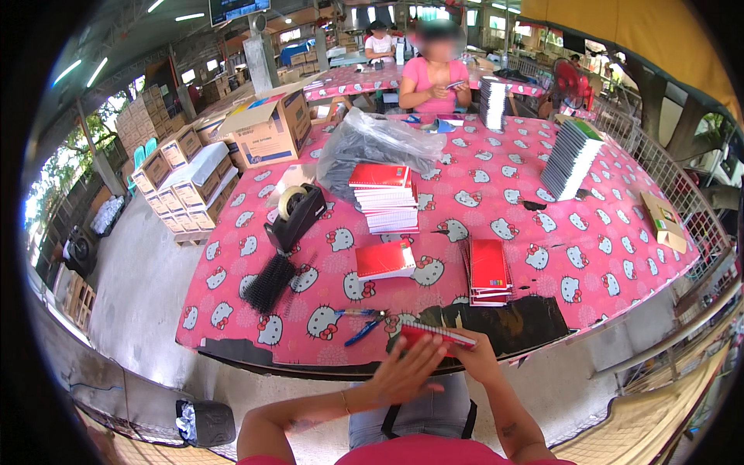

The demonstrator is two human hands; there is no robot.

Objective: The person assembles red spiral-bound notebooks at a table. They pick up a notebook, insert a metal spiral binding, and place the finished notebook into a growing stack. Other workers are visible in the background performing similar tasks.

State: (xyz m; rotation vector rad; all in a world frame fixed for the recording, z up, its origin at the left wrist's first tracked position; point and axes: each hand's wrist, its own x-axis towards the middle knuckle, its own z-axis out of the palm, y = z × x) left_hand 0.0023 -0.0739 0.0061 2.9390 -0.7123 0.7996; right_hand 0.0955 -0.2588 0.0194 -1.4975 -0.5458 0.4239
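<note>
1. Head view: the red notebook (pixel 419 333) hovers over the tabletop (pixel 480 213)'s near edge, long axis left to right, right end slightly nearer.
2. Right hand (pixel 473 356) clamps its right end; left hand (pixel 409 370) crosses it, fingers straight, thumb apart.
3. Hands hide its near side.

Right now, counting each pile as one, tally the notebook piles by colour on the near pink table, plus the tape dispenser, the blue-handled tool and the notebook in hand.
Red notebook piles: 3
Dark-sided notebook piles: 2
Tape dispenser: 1
Blue-handled tool: 1
Red notebook in the right hand: 1
Total: 8
</note>
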